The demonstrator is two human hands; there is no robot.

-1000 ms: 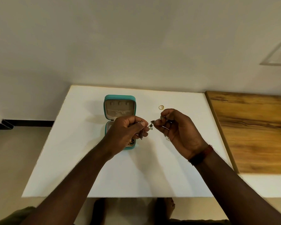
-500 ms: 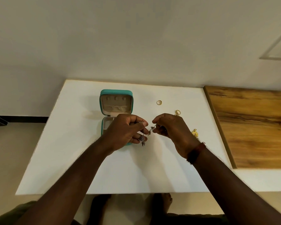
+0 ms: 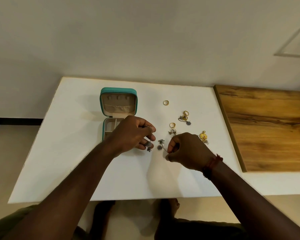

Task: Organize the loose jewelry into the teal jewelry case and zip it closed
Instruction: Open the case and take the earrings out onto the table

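The teal jewelry case (image 3: 118, 90) stands open at centre left of the frame on a white table (image 3: 73, 153), its lid upright and its beige compartments partly hidden behind the person's left hand (image 3: 132, 134). That hand is curled, thumb and forefinger pinching a silver earring (image 3: 149, 145) that dangles just right of the case's base. Just beside it, the right hand (image 3: 189, 151), also curled, pinches the thin wire of a second silver piece (image 3: 160, 146) lying low at the table; whether it touches the surface cannot be told. The loose gold pieces lie outside the case: a plain gold ring (image 3: 166, 102) up toward the wall, a ring cluster (image 3: 185, 115) and a ring with a small charm (image 3: 172, 128) below it, and a gold flower pendant (image 3: 203, 136) just right of the right hand's knuckles. A red thread band (image 3: 213, 163) circles the right wrist, and a wooden board (image 3: 267, 127) fills the right of the frame. The two silver pieces hang close together and could snag on each other, to judge by their hooks and dangles. A light pinch on so fine a wire could slip, and a sleeve or wrist sweeping right could scatter the gold pieces.
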